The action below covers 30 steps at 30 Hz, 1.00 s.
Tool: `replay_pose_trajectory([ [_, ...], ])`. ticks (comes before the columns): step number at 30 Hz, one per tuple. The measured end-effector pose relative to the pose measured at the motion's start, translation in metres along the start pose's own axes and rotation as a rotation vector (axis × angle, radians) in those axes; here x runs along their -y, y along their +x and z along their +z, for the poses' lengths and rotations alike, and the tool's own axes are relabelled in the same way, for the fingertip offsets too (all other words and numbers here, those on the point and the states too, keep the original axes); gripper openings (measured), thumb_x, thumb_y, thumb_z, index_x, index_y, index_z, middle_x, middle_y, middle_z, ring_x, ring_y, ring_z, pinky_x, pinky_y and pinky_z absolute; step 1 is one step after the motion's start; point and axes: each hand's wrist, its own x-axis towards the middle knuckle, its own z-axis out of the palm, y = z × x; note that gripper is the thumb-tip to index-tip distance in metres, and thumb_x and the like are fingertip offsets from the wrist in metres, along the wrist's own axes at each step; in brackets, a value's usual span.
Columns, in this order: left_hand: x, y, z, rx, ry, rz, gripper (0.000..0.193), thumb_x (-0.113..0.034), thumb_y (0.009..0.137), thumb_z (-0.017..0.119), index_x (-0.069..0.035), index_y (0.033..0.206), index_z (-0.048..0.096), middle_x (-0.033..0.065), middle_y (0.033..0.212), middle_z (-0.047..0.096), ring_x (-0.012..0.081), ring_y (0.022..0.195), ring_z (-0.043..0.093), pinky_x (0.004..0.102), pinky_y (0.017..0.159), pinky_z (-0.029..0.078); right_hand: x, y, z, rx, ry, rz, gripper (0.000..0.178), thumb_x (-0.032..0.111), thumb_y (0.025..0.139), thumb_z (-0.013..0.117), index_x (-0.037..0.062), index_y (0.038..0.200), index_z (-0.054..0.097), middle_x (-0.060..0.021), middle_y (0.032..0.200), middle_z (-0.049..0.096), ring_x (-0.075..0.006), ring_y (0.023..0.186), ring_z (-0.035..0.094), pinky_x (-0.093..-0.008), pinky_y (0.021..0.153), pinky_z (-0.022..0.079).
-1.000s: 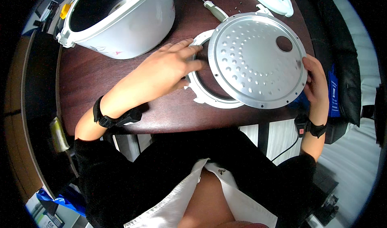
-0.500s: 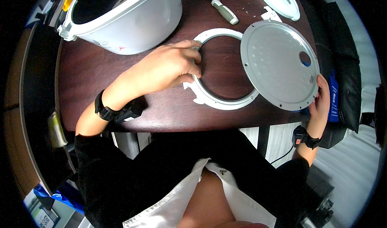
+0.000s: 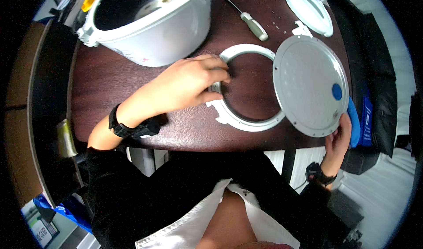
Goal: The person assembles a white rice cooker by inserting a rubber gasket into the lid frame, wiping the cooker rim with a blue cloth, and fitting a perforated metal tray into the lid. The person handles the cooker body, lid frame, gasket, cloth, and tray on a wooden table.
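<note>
My left hand (image 3: 200, 78) grips the left side of a white plastic ring (image 3: 246, 126) lying on the dark table, its fingers curled over the rim near small tabs. At the lower right edge of a round grey metal lid plate (image 3: 310, 83), my right hand (image 3: 339, 132) is closed on the rim, with part of the fingers hidden under it. The plate has a round hole on its right side and small holes around its edge. It overlaps the right part of the ring, reaching to the table's right edge.
A white rice cooker body (image 3: 172, 33) stands open at the back left. Behind the ring lie a grey-handled screwdriver (image 3: 254, 27) and several small screws (image 3: 276, 24). A white oval cover (image 3: 309, 11) and a white plastic bracket (image 3: 301, 29) sit at the back right.
The metal plate has turned slightly clockwise, its hole now lower. My right hand has shifted down along the rim. The left hand keeps its place on the ring. The whole view has shifted somewhat.
</note>
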Motion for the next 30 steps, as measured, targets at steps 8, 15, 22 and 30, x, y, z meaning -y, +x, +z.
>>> replay_pose_trajectory([
  [8,-0.024,0.01,-0.017,-0.016,-0.245,-0.434,0.041,-0.022,0.093,0.065,0.002,0.126,0.056,0.0242,0.105,0.068,0.0354,0.099,0.068,0.0383,0.085,0.052,-0.004,-0.037,0.063,0.426,0.134,0.259,0.024,0.026,0.101,0.057,0.0039,0.093,0.059,-0.0008,0.06,0.053,-0.0087,0.046,0.046,-0.0228,0.042,0.033],
  [15,-0.015,0.009,-0.002,-0.177,-0.308,-0.296,0.045,-0.024,0.094,0.064,0.006,0.126,0.056,0.0256,0.101,0.068,0.0321,0.082,0.067,0.0393,0.073,0.051,0.003,-0.05,0.082,0.652,-0.08,0.392,0.036,0.029,0.102,0.054,0.0027,0.079,0.062,-0.0017,0.062,0.058,-0.0085,0.047,0.052,-0.0226,0.044,0.038],
  [22,-0.017,0.01,-0.002,-0.128,-0.208,-0.333,0.043,-0.016,0.088,0.069,0.002,0.126,0.058,0.0226,0.116,0.065,0.0359,0.103,0.065,0.041,0.087,0.051,0.006,-0.055,0.093,0.85,-0.179,0.499,0.038,0.028,0.104,0.05,0.0002,0.085,0.067,0.0007,0.056,0.054,-0.0072,0.045,0.05,-0.0232,0.044,0.038],
  [30,-0.007,0.011,0.004,-0.122,-0.167,-0.263,0.044,-0.009,0.084,0.069,0.002,0.125,0.058,0.021,0.123,0.062,0.0375,0.115,0.06,0.0421,0.099,0.046,0.014,-0.051,0.1,0.992,-0.385,0.508,0.037,0.031,0.102,0.052,-0.001,0.091,0.066,-0.0016,0.058,0.055,-0.0092,0.046,0.053,-0.0251,0.044,0.041],
])
